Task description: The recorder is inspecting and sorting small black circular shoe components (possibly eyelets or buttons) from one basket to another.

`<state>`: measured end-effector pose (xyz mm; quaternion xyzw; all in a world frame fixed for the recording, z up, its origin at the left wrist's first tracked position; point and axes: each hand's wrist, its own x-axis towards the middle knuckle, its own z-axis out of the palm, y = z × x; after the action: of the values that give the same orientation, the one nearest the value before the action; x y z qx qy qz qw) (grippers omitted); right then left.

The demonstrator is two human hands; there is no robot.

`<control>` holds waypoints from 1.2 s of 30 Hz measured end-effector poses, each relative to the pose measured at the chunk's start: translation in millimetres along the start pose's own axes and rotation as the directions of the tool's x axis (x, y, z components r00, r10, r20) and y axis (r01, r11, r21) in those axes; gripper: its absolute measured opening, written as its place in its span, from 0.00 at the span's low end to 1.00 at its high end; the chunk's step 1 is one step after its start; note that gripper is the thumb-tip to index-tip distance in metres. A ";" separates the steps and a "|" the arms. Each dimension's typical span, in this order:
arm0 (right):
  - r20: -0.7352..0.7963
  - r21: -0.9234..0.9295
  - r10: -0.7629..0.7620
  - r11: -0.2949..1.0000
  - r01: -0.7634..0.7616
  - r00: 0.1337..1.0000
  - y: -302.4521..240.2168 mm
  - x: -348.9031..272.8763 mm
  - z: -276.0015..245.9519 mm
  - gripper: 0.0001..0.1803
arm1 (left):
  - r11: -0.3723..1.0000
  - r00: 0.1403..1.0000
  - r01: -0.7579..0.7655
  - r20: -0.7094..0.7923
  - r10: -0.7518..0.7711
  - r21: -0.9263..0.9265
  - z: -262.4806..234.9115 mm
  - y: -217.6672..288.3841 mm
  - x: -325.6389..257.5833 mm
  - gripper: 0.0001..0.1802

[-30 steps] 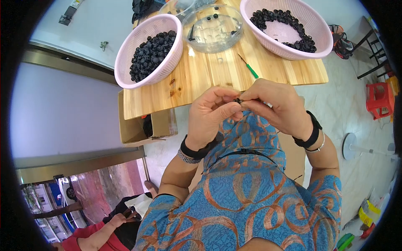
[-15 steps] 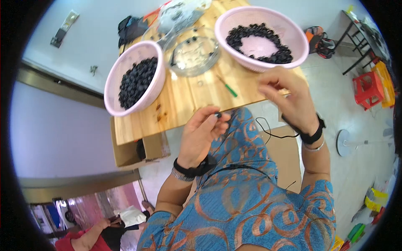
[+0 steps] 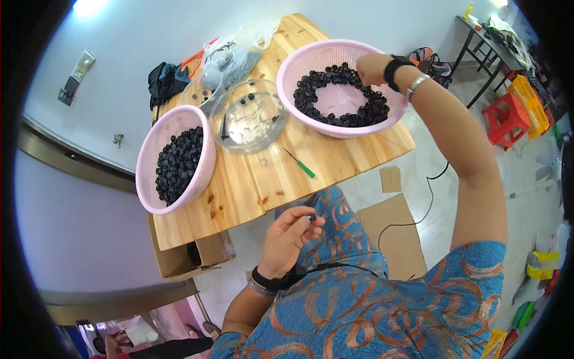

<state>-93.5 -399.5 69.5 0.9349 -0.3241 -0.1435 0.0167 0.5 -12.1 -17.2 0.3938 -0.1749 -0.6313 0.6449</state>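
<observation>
My left hand [image 3: 286, 242] is closed in front of my lap, below the table edge. Between its thumb and fingers is a small black round part [image 3: 311, 217]. My right hand [image 3: 373, 69] reaches over the pink basket [image 3: 335, 131] at the back right. Its fingers curl down at the inner side, by a ring-shaped heap of black ring-like parts [image 3: 371, 112]; whatever they hold is hidden. On the left side of the table, a second pink basket [image 3: 205, 173] is filled with black round parts [image 3: 178, 167].
On the wooden table [image 3: 239, 203] lie a green-handled screwdriver [image 3: 304, 168] and a clear round tray [image 3: 254, 146] with a few black bits. Behind them is a clear plastic bag [image 3: 236, 60]. A cardboard box [image 3: 215, 250] stands under the table's left side. A red stool [image 3: 505, 119] is at right.
My right hand has moved from the table's front right up and over into the right basket. My left hand still holds the small black part. The view has tilted, so the table sits lower.
</observation>
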 end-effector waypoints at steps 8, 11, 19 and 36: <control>0.115 -0.056 0.150 0.988 -0.144 0.982 -14.1 42.2 3.9 0.19 | 0.999 0.998 0.038 -0.048 -0.038 0.003 -7.4 -1.0 -5.4 0.10; 0.069 -0.065 0.182 0.982 -0.178 0.981 -10.4 44.7 20.6 0.19 | 0.999 0.997 0.030 -0.067 -0.032 -0.023 -14.3 2.0 -9.3 0.09; 0.004 0.540 -0.126 0.835 0.103 0.992 -29.2 5.7 3.1 0.08 | 0.993 0.984 -0.118 -0.135 0.117 0.001 -13.8 21.1 -10.1 0.12; -0.762 0.427 -0.199 0.560 0.710 0.616 -208.6 -166.8 48.7 0.11 | 0.906 0.954 -0.298 -0.078 0.288 -0.301 6.2 13.6 -12.5 0.13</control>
<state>-106.6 -130.1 39.9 0.9079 -0.0525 0.3169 -0.2694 3.5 -3.5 0.0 0.2670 -0.1208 -0.5406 0.7886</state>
